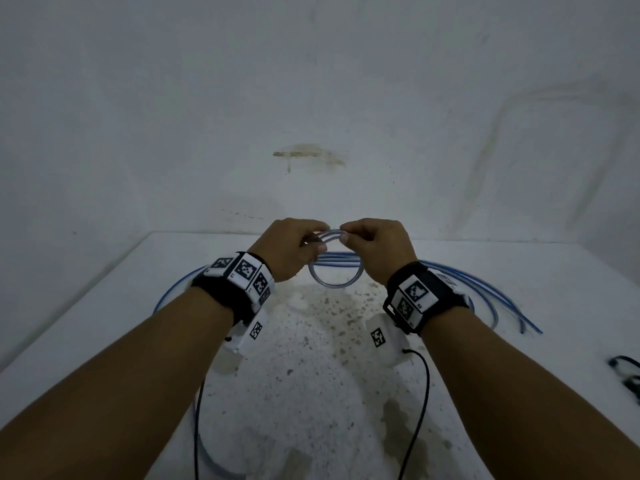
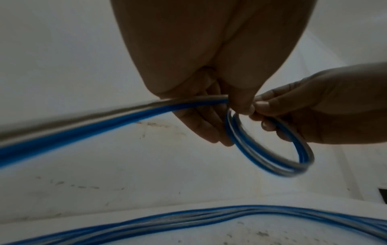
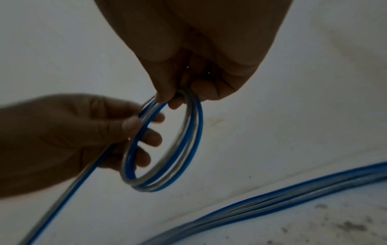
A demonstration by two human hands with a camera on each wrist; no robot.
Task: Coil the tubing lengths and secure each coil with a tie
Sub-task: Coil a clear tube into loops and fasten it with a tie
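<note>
Above the worktop (image 1: 104,306) our left hand (image 1: 291,249) and right hand (image 1: 375,249) pinched the coil (image 1: 335,275); turns needed even stacking, feed slack.

Coil (image 3: 163,149) turn count unreadable, strands motion-blurred. Its top was buried under both hands' fingertips (image 1: 343,237). Loose tubing (image 2: 87,122) ran off the frame's left edge, smeared. Dark item (image 1: 628,375) at the surface's right edge was cut off, too small to identify.
</note>
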